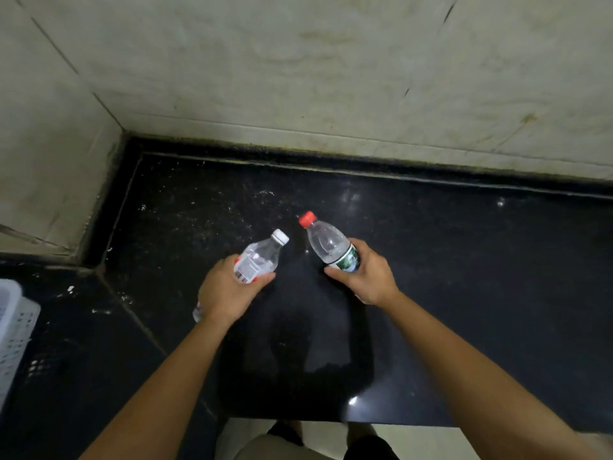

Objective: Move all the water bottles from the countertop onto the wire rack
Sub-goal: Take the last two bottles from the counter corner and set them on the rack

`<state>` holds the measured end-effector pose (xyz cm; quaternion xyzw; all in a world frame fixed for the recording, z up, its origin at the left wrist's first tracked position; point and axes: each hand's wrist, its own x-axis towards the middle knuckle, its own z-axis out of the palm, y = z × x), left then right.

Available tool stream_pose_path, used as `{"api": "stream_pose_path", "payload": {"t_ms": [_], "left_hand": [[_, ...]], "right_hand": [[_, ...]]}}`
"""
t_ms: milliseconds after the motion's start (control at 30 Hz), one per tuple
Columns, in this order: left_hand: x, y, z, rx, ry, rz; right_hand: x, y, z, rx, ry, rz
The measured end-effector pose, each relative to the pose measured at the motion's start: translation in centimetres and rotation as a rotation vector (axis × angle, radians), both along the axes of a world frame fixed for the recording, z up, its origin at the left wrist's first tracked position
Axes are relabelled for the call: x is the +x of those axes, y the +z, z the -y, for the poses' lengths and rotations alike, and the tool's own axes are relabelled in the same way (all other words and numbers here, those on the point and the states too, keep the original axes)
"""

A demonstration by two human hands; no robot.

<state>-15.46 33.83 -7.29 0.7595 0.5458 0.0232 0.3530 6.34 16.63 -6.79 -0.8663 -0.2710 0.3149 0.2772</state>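
With both sets of fingers wrapped round a bottle apiece, this looked like the pick-up half of the job. The left hand (225, 293) had its fingers curled tight about the lower body of the white-capped bottle (260, 257), thumb across the label, cap tilted up and away past the fingertips. The right hand (366, 273) was clamped the same way on the red-capped bottle (326, 244), right at the green label, neck leaning off beyond the knuckles toward the other cap. The two caps sat near each other, not touching.

Below the hands was the black countertop (464, 260); I couldn't tell if either bottle's base was resting on it or clear. Out past the left wrist, a white plastic basket (15, 327) poked in at the edge.

No wire rack in view anywhere, so my guess is the next move needs a turn to find it, carrying both bottles over.
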Motion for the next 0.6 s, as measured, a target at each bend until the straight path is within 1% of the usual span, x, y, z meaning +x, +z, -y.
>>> {"api": "stream_pose_path", "payload": {"t_ms": [33,100,200,300,367,500,600], "left_hand": [[0.1,0.8,0.6,-0.055,0.079,0.12],[0.4,2.3,1.6,-0.16,0.182,0.333],[1.0,4.3,3.2,-0.246,0.198,0.522],[1.9,5.2,5.1,-0.272,0.147,0.563],[2.2,5.1,6.1,-0.279,0.121,0.545],[2.2,4.3,7.0,-0.27,0.081,0.494],[2.4,4.1,7.7,-0.266,0.027,0.48]], "right_hand": [[-0.1,0.6,0.9,0.085,-0.056,-0.076],[-0.3,1.7,2.6,0.192,-0.123,-0.134],[-0.6,2.6,4.4,0.276,-0.157,-0.073],[-0.4,2.3,5.5,0.275,-0.054,-0.031],[0.1,2.2,6.2,0.246,0.012,-0.08],[1.7,1.8,7.3,0.275,-0.025,-0.171],[1.6,2.0,7.4,0.248,-0.043,-0.18]]}}
